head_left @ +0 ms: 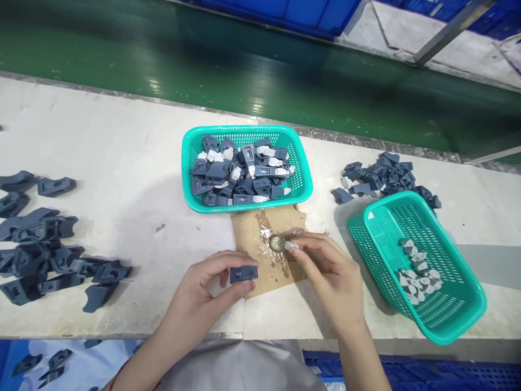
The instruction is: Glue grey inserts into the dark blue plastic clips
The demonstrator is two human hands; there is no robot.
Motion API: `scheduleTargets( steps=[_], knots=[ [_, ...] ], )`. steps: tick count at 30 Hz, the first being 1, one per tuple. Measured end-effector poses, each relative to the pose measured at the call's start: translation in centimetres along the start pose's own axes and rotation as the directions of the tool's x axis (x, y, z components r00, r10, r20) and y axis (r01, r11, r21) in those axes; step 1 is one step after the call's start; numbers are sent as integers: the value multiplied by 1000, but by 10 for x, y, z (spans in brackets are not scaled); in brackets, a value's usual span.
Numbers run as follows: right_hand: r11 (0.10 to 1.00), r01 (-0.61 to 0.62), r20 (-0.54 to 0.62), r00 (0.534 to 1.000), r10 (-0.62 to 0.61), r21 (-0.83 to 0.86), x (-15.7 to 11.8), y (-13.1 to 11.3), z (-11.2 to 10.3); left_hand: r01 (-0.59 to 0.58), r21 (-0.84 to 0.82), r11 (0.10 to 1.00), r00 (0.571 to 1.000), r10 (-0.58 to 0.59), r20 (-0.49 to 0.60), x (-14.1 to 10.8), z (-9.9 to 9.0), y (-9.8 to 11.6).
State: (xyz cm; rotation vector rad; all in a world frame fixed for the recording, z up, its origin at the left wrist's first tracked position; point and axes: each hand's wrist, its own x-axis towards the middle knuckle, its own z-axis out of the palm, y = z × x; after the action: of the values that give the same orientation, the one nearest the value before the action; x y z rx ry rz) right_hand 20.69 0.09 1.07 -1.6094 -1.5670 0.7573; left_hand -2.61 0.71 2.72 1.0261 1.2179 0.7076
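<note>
My left hand [217, 285] pinches a dark blue-grey plastic part [243, 273] between thumb and fingers, its slotted face turned up. In my right hand [325, 271] a small white plastic piece [290, 245] is held by the fingertips. The white piece's tip is at the rim of a small round dish [277, 243] of clear, shiny liquid; whether it touches the liquid I cannot tell. Under the dish lies a brown cardboard sheet [240, 233] with wet splashes on it. The two parts are apart from each other.
A green basket [186, 179] behind the cardboard holds blue-grey parts with white pieces attached. Another green basket [459, 328], on the right, holds loose white pieces. Blue-grey parts [35, 255] lie at left, and a pile [386, 174] at right. Beyond the table runs a green belt [122, 70].
</note>
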Motion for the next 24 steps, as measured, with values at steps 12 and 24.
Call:
scheduleTargets(
  steps=[12,24],
  knots=[
    [996,55,23,998,-54,-68,-1,-2,2,-31,-127,991,999,35,32,-3,5,0],
    [938,-189,-62,975,215,290,-4,-7,4,-42,-108,993,998,46,37,-6,5,-2]
  ],
)
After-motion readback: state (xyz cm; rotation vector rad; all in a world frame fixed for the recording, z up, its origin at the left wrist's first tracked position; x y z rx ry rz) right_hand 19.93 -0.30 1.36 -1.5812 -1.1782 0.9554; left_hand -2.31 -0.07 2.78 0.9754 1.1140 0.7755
